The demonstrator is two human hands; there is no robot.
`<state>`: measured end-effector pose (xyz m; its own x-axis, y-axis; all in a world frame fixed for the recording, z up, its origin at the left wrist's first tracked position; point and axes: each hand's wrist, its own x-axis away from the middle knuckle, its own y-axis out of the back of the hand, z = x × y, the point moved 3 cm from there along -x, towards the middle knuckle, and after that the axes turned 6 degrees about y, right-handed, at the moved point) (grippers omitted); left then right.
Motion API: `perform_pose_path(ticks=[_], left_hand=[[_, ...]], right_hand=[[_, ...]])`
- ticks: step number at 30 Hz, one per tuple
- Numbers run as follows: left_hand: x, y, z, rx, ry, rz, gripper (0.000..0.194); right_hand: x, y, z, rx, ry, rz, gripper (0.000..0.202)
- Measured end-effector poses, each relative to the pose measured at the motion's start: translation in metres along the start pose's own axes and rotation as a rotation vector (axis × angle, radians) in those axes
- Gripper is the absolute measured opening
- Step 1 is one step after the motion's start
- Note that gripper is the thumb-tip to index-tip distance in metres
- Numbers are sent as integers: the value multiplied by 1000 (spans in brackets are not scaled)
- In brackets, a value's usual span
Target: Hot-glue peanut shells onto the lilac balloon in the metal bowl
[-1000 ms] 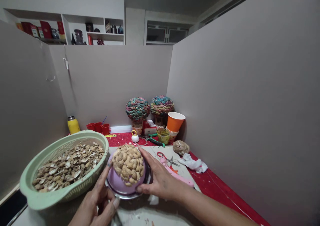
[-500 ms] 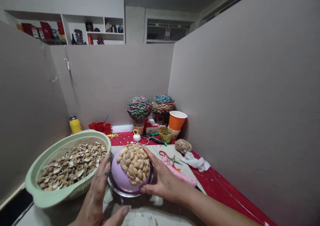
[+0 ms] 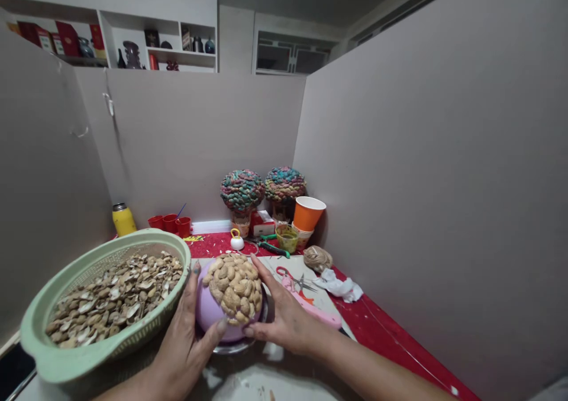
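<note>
A smooth purple ball (image 3: pixel 207 302), partly covered with tan nut shells (image 3: pixel 235 285), sits between my two hands. Beneath it shows the rim of a metal bowl (image 3: pixel 234 348). My left hand (image 3: pixel 189 324) is closed on the ball's left side, its thumb lying across the lower front. On the right side my right hand (image 3: pixel 284 315) grips it, fingers at the upper edge and thumb low. Left of my hands stands a green basket (image 3: pixel 33 324) full of loose shell halves (image 3: pixel 119 294).
A pink glue gun (image 3: pixel 322 315) and red-handled scissors (image 3: pixel 295 277) lie to the right. Farther back are a twine ball (image 3: pixel 318 259), crumpled white tissue (image 3: pixel 339 285), green-handled pliers (image 3: pixel 274 248), red cups (image 3: pixel 170 223), an orange cup (image 3: pixel 307 216), a yellow bottle (image 3: pixel 123 219) and two shell-covered topiaries (image 3: pixel 242 190).
My left hand has closed in from beside the ball onto it, and its thumb now touches the front. My right hand stays on the ball. The view has shifted slightly.
</note>
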<state>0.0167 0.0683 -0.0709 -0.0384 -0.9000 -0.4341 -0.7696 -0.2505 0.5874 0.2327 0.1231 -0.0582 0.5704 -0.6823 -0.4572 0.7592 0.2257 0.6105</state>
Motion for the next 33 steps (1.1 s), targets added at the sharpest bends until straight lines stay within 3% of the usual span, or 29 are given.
perform_pose_path(ticks=[5, 11, 17, 33], left_hand=[[3, 4, 1, 137, 68, -9, 63], [6, 4, 9, 259, 137, 9, 61], [10, -1, 22, 211, 156, 13, 62], [14, -2, 23, 171, 98, -10, 62]], right_hand=[[-5, 2, 0, -77, -5, -52, 119], [-7, 5, -2, -91, 2, -96, 111], [-2, 2, -7, -76, -34, -78, 102], [-5, 2, -10, -166, -32, -96, 96]])
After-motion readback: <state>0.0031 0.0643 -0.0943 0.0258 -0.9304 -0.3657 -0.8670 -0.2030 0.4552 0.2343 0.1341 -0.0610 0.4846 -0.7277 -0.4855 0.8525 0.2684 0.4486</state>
